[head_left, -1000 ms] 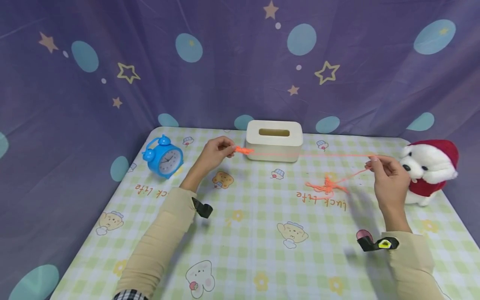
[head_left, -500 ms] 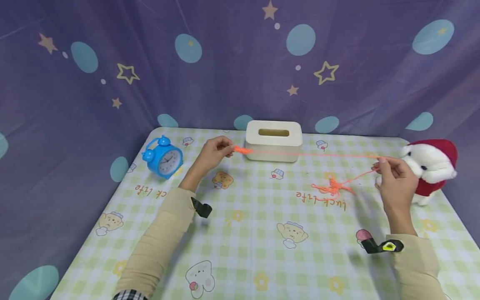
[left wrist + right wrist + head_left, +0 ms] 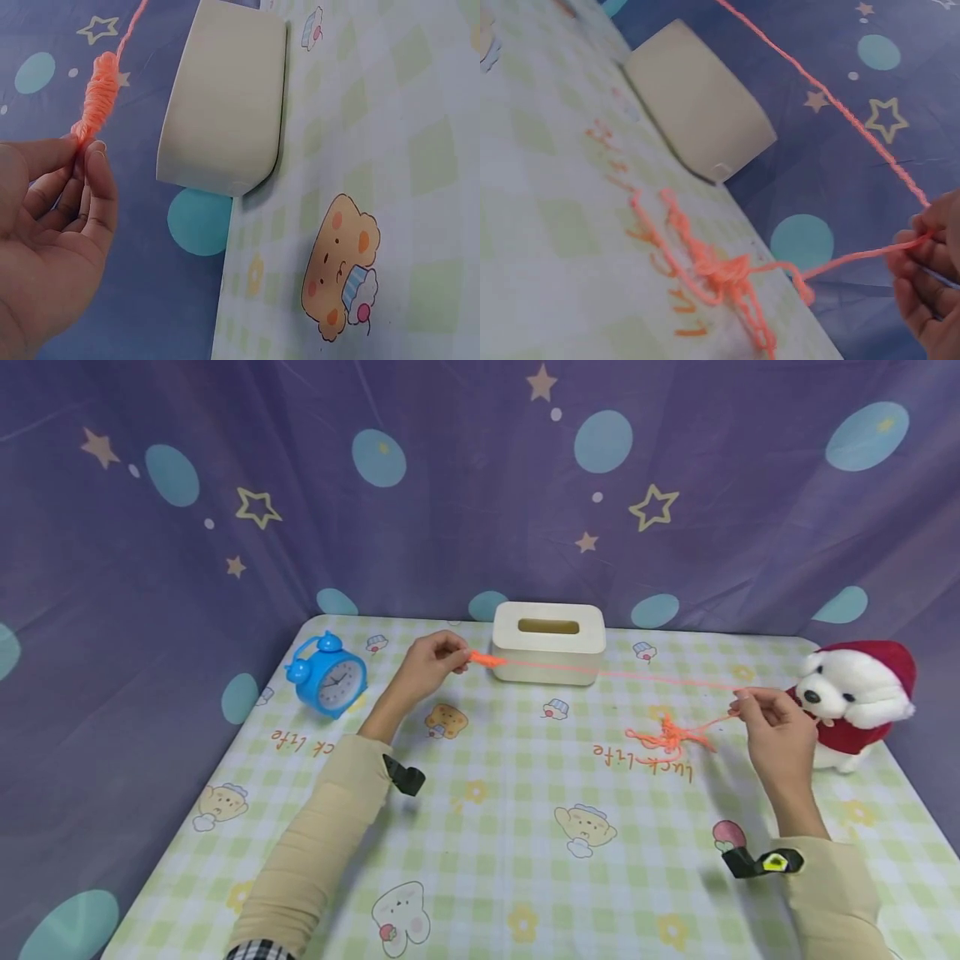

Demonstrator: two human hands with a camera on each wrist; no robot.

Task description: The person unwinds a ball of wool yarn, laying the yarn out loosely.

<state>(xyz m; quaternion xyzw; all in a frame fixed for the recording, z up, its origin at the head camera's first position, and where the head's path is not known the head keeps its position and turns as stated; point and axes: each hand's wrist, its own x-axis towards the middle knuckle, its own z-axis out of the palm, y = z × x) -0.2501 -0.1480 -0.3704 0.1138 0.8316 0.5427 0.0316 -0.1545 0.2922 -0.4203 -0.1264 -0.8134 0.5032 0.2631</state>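
My left hand (image 3: 427,668) pinches the near end of a small wound bundle of orange yarn (image 3: 101,94) between thumb and fingertips. From that bundle a single strand (image 3: 817,82) runs taut across to my right hand (image 3: 780,735), raised above the table near the plush bear. Thumb and forefinger of the right hand pinch this strand. Below it, a loose tangle of the same yarn (image 3: 670,737) lies on the table, its tail (image 3: 855,257) leading up into the right fingers.
A cream tissue box (image 3: 547,647) stands at the back, behind the strand. A blue alarm clock (image 3: 332,681) is at the left, and a white plush bear in a red hat (image 3: 855,693) at the right. The checkered tablecloth (image 3: 487,860) covers the table.
My right hand first moved right, then came back left and lower, so the strand now slopes down towards it. The yarn tangle shifted slightly right. The left hand stayed nearly still.
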